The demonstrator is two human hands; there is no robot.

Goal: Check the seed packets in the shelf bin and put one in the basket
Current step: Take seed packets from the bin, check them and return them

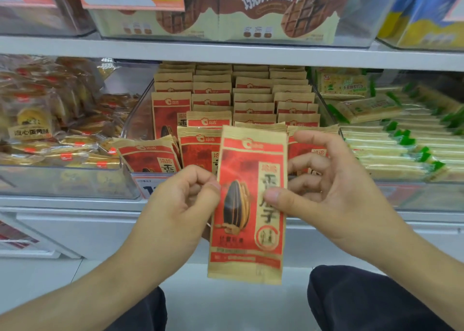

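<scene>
A red and tan sunflower seed packet (247, 205) stands upright in front of me, held between both hands. My left hand (180, 207) pinches its left edge with thumb and curled fingers. My right hand (334, 190) pinches its right side, thumb on the front, fingers behind. Behind it, a clear shelf bin (136, 119) holds several rows of the same seed packets (253, 99). No basket is in view.
A bin of yellow pastry packs (50, 129) stands to the left, green and cream cracker packs (391, 139) to the right. Chocolate wafer boxes (263, 11) fill the shelf above. A price tag (148, 186) hangs on the bin front. My dark trouser knees (364, 303) are below.
</scene>
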